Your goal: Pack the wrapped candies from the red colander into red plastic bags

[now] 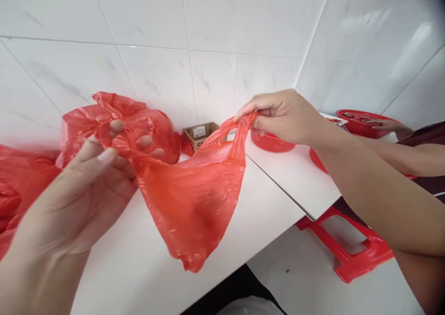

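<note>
Here, a puffy red bag (pixel 24 171) lies at your far left, and a second puffy bag (pixel 162 129) sits by the wall (pixel 156 13). Your left hand (pixel 100 180) pinches one handle (pixel 103 135) of a thin red bag (pixel 194 203), its other fingers loose. That thin bag hangs between your hands, over the white table (pixel 114 264). A small cardboard box (pixel 189 140) sits behind it. Your right hand (pixel 278 115) pinches the other handle (pixel 239 141). Farther right are a red stool (pixel 375 252) and another person's hand (pixel 392 126) at a red tub (pixel 358 129).

The head view looks forward and down, close above a white table (pixel 132 268), facing a tiled wall (pixel 215 18).
</note>
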### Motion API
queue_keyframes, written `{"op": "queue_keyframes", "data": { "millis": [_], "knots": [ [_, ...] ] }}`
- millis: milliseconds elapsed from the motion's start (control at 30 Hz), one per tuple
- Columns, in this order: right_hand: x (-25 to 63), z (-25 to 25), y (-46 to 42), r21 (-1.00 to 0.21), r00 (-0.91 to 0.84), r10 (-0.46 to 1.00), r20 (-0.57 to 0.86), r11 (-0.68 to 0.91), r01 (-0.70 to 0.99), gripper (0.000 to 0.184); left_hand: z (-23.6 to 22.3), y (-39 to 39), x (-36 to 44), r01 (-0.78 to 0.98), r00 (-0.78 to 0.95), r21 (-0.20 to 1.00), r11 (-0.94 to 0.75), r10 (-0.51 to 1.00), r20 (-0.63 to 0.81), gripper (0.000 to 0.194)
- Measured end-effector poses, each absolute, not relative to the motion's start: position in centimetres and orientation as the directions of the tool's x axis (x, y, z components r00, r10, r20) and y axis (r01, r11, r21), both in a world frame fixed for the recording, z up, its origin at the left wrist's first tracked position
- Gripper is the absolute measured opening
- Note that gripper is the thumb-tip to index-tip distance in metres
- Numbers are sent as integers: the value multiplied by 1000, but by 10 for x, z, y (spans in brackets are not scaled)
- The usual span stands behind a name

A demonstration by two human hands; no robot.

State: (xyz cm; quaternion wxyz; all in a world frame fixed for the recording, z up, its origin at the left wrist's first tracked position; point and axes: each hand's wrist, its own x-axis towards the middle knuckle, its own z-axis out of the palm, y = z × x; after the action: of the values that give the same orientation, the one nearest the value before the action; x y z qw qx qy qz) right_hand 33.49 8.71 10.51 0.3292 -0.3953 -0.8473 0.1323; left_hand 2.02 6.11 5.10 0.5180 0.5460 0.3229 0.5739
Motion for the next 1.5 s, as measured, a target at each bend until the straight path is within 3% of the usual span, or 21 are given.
{"op": "queue_keyframes", "data": {
  "millis": [233,333,433,500,533,633,733,867,1000,1100,1167,1267,1333,1400,1500],
  "knots": [
    [312,142,92,-452,-574,649,499,760,467,31,54,59,19,-204,276,974,-100,949,155,52],
    [283,138,92,-490,-711,600,367,774,401,33,55,64,23,-65,409,991,-113,903,130,53],
    [248,126,92,-503,-820,489,295,810,302,36,59,66,38,141,490,977,-158,869,70,46],
    [232,116,94,-512,-839,441,319,825,239,41,59,67,44,196,442,972,-128,897,29,26],
    [227,110,97,-521,-828,437,350,826,216,43,59,68,46,190,401,977,-92,916,8,18],
    [227,87,111,-578,-739,499,452,795,184,49,53,71,42,113,315,993,36,947,-70,41],
    [235,61,125,-687,-699,579,421,706,172,34,44,74,37,83,335,993,86,936,-109,39],
    [241,48,118,-775,-639,646,417,621,122,6,35,76,38,112,375,991,69,921,-106,38],
    [245,54,85,-761,-583,633,509,647,37,2,37,76,38,64,353,998,-14,935,-9,36],
    [243,48,73,-727,-564,589,579,686,-29,6,41,76,37,193,430,973,-124,902,30,27],
    [240,35,79,-749,-501,630,593,660,-55,15,41,75,39,321,472,930,-180,882,8,18],
    [232,7,101,-844,-490,744,455,535,28,27,34,73,44,512,407,813,-276,912,53,7],
    [229,-9,114,-885,-481,801,357,455,102,29,25,73,46,676,296,626,-389,921,253,10],
    [228,-20,120,-904,-495,807,323,418,92,30,15,74,47,781,258,405,-476,836,485,17],
    [231,-25,120,-912,-607,735,302,409,42,26,2,77,45,776,310,267,-571,714,628,22]
  ]
}}
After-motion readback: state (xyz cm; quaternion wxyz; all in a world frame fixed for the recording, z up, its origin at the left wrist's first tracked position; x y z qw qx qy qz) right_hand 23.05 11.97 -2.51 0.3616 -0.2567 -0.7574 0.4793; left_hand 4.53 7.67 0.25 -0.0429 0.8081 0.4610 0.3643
